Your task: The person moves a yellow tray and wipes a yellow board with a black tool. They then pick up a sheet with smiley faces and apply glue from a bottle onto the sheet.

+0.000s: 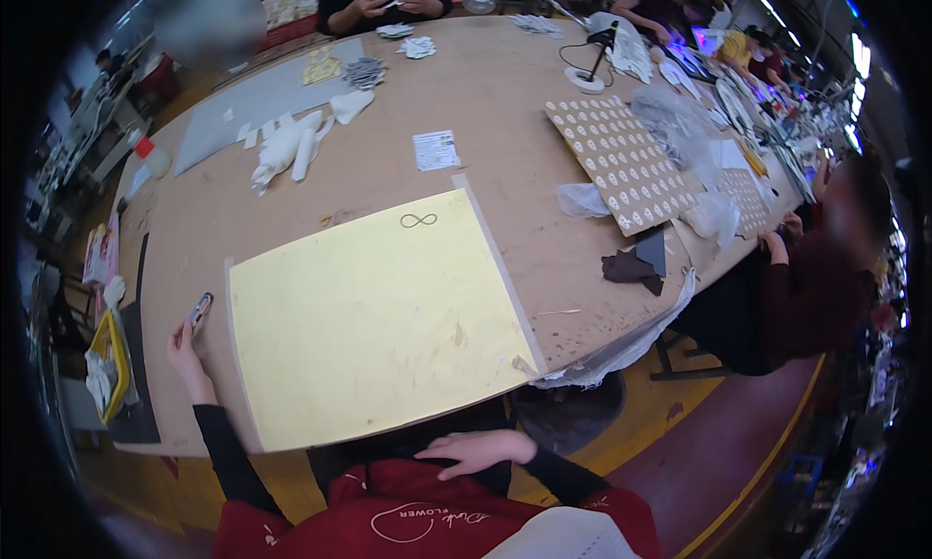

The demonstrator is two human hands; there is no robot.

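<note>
1. The left hand [184,350] reaches out over the worktop [505,142], just left of the yellow board [374,321], fingers closed around a small slim tool [199,311] whose tip points away from the person.
2. The right hand [476,452] lies flat and released against the person's dark top, below the yellow board's near edge, holding nothing.
3. The yellow board lies flat on the worktop; a thin wire loop [418,219] shaped like a figure eight rests near its far edge.
4. Right of the yellow board sit dark fabric scraps [631,266]; beyond them lies a brown panel [621,161] covered with white pieces.
5. Far-left of the yellow board lies a pile of white cloth [291,147].
</note>
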